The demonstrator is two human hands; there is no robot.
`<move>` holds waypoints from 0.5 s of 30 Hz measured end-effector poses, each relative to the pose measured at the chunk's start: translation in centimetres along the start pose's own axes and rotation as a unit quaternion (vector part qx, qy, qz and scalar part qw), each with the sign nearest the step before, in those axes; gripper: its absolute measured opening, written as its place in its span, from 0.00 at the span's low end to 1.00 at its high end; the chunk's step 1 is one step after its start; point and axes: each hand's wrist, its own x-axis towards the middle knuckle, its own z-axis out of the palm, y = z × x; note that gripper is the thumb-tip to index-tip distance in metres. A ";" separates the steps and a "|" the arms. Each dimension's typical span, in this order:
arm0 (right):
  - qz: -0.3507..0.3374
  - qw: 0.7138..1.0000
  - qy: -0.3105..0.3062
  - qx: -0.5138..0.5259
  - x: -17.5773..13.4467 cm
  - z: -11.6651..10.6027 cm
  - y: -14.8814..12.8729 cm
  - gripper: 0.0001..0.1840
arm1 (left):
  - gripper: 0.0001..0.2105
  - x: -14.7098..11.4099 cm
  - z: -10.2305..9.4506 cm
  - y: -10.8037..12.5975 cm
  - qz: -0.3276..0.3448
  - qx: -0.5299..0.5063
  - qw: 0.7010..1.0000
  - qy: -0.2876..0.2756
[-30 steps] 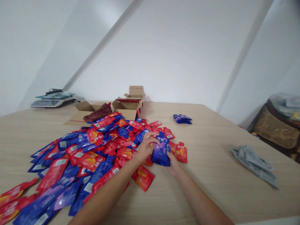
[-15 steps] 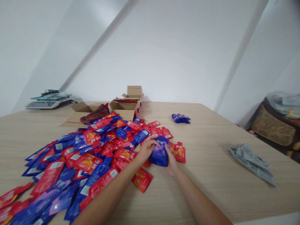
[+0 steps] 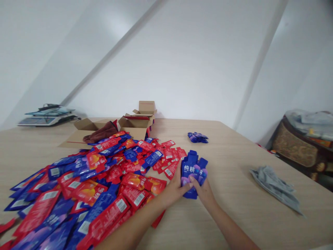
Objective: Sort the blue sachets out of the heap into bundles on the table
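Two or more blue pouches [image 3: 191,170] with white lettering and purple round shapes overlap between my hands, held upright above the table. My left hand [image 3: 177,185] is closed on their left edge, thumb across the front. From the right, my right hand [image 3: 204,190] grips them, its thumb also lying on the front. How many pouches are in the stack I cannot tell. Left of my hands spreads a large pile of red pouches [image 3: 135,194] and blue pouches [image 3: 100,201]. A small bunch of blue pouches [image 3: 197,137] lies apart, farther back.
Open cardboard boxes [image 3: 134,133] stand behind the pile, with a brown cloth [image 3: 101,132] over one. At the far left is a scale [image 3: 43,119] with things on top. A crumpled grey bag [image 3: 275,187] lies at right, and a patterned chair [image 3: 295,142] stands beyond the table edge.
My hands have moved right and off the pile with the blue pouches, which now show fanned out as overlapping pieces. Red pouches near my hands have shifted.
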 end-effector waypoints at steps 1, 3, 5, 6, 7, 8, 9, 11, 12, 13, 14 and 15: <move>-0.035 0.999 -0.005 -0.033 -0.4 -1.3 -0.3 0.39 | 0.41 -0.2 0.5 -0.1 0.012 -0.003 0.999 -0.034; -0.100 0.989 -0.018 -0.106 -1.2 -4.0 -0.6 0.44 | 0.42 -0.5 1.7 -0.9 0.034 -0.008 0.996 -0.082; -0.139 0.971 -0.044 -0.189 -1.9 -6.6 -0.4 0.48 | 0.43 -0.7 3.3 -2.4 0.054 -0.004 0.993 -0.109; -0.145 0.961 -0.066 -0.228 -2.2 -7.7 -0.1 0.50 | 0.44 -0.7 4.0 -3.3 0.063 -0.001 0.991 -0.118; -0.145 0.950 -0.088 -0.263 -2.4 -8.7 0.3 0.52 | 0.45 -0.8 4.8 -4.1 0.071 0.005 0.989 -0.127; -0.142 0.939 -0.105 -0.294 -2.5 -9.5 0.7 0.53 | 0.46 -0.9 5.5 -4.9 0.078 0.016 0.988 -0.131; -0.139 0.931 -0.111 -0.320 -2.6 -10.1 1.2 0.53 | 0.46 -0.9 6.2 -5.6 0.085 0.027 0.988 -0.129; -0.137 0.919 -0.093 -0.357 -2.8 -10.8 1.9 0.51 | 0.44 -0.9 7.5 -6.5 0.096 0.048 0.988 -0.114; -0.139 0.917 -0.078 -0.365 -2.8 -10.9 2.1 0.50 | 0.43 -0.9 8.1 -6.7 0.098 0.054 0.988 -0.104; -0.141 0.918 -0.063 -0.365 -2.8 -11.0 2.2 0.49 | 0.42 -0.7 8.8 -6.8 0.095 0.055 0.990 -0.092; -0.140 0.922 -0.050 -0.357 -2.7 -10.9 2.2 0.49 | 0.42 -0.5 9.3 -6.9 0.087 0.047 0.992 -0.081; -0.133 0.930 -0.034 -0.342 -2.6 -10.8 2.1 0.48 | 0.41 0.0 9.9 -6.9 0.075 0.034 0.994 -0.071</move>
